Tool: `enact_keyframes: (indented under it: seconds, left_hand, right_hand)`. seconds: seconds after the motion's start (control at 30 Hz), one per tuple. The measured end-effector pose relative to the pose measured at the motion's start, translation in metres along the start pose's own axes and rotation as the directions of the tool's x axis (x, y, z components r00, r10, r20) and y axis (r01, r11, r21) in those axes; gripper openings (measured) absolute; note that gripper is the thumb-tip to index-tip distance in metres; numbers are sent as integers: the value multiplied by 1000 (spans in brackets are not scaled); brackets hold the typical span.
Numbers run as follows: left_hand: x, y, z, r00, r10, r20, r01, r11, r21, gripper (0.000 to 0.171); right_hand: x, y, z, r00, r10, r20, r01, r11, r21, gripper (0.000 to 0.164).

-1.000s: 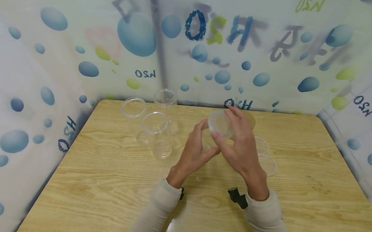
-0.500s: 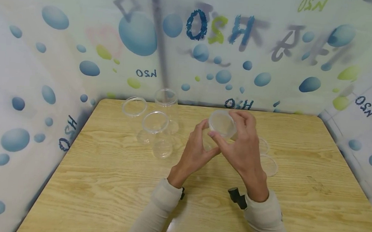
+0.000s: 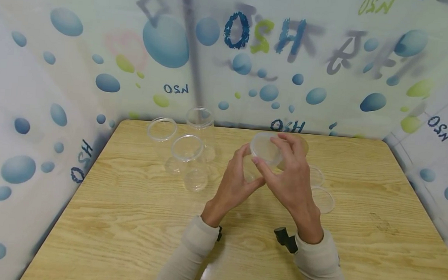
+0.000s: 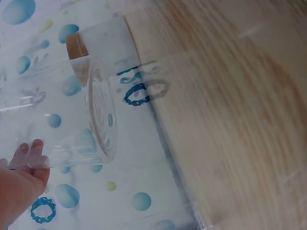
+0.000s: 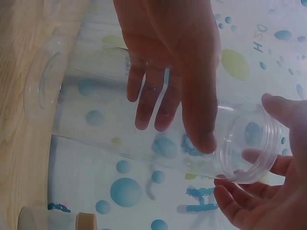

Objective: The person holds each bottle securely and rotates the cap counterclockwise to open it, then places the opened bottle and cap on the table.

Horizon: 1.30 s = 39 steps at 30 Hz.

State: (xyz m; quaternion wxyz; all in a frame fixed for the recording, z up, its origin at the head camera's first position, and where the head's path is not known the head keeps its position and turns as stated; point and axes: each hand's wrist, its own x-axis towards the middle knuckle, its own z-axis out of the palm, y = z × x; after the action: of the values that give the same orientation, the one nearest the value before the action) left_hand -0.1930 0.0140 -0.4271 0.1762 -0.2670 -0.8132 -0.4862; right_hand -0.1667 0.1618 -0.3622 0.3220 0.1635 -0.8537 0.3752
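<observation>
A tall clear plastic jar is held upright between both hands, its base visible in the left wrist view. My left hand grips the jar's side, fingers and thumb around it. On top sits a pale, translucent lid. My right hand holds the lid's edge, thumb at the near side and fingertips across the top. In the right wrist view, the fingers of my right hand surround the jar's upper rim, while my left hand crosses the body. How tightly the lid fits cannot be seen.
Three open clear jars stand at the back left of the wooden table. Behind my right hand is a clear jar with a gold-brown lid. Two flat clear lids lie to the right. A patterned sheet walls the back.
The right fingers drew back to the lid's far edge half a second ago and now reach over its top again. The left hand and jar stay nearly in place.
</observation>
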Motion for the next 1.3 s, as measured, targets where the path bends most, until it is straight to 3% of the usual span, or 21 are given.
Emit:
enact_keyframes:
  seconds: [0.6,1.07,1.2,1.3]
  left_hand:
    - [-2,-1,1,999,-47,17,48,996,-77,87]
    - [-2,-2,3,999,-48,11,49,994,-94,86]
    - [-2,-2,4,998,-63,6,63,994,-89,85]
    - [-2,-1,5,997,-73,-10,72,995,-76,85]
  right_hand:
    - [1,4,-3,998,-26,58,20,994,107,48]
    - [1,10,-2,994,11,108,-38,966,255,49]
    - [1,9,-2,994,25,107,-51,968,246,54]
    - [1,8,-1,998,36,48,-44,983,176,54]
